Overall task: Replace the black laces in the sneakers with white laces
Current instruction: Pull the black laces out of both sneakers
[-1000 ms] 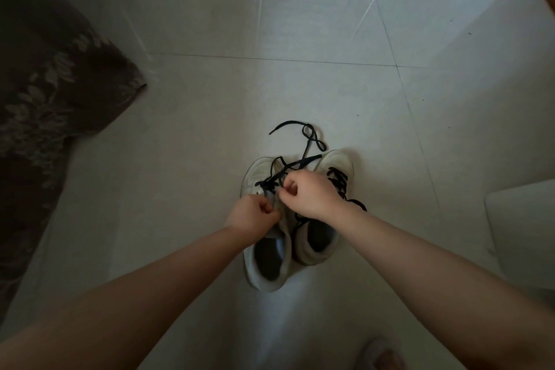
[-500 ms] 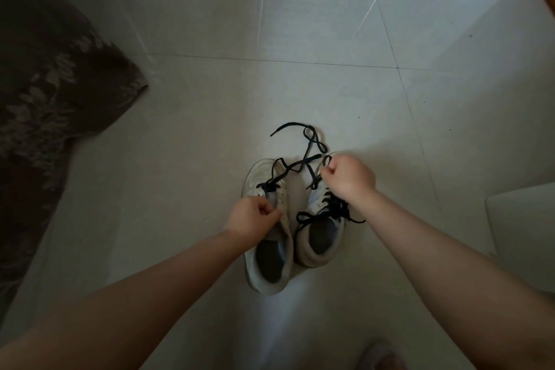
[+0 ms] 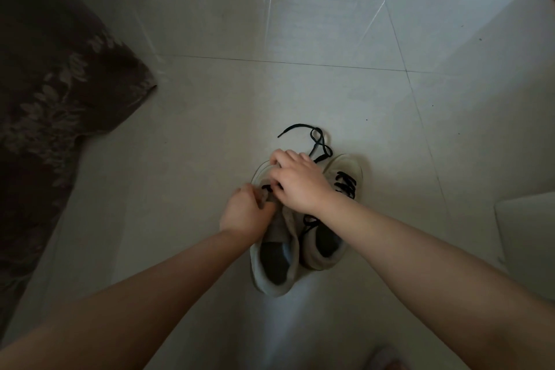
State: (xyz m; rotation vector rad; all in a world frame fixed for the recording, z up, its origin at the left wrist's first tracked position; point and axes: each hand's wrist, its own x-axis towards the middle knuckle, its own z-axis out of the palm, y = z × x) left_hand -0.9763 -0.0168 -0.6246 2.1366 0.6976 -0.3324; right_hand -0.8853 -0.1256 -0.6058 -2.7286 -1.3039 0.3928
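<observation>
Right hand [image 3: 295, 180] came back over left shoe [image 3: 271, 261] | fingers curled, likely picking at black lace [image 3: 315, 141] | left hand [image 3: 244, 213] pinches tongue [image 3: 280, 222], steadying shoe

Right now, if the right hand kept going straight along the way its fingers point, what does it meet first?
The right hand points forward-left over the left sneaker, fingers already at its toe rim. Going on, it would probably slide off the toe onto bare floor tile; the loose black lace lies to the right of that line. Depth is unclear.

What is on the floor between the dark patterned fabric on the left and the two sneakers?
Nothing: in the head view, only bare pale floor tile stretches from the patterned fabric to the left sneaker.
</observation>
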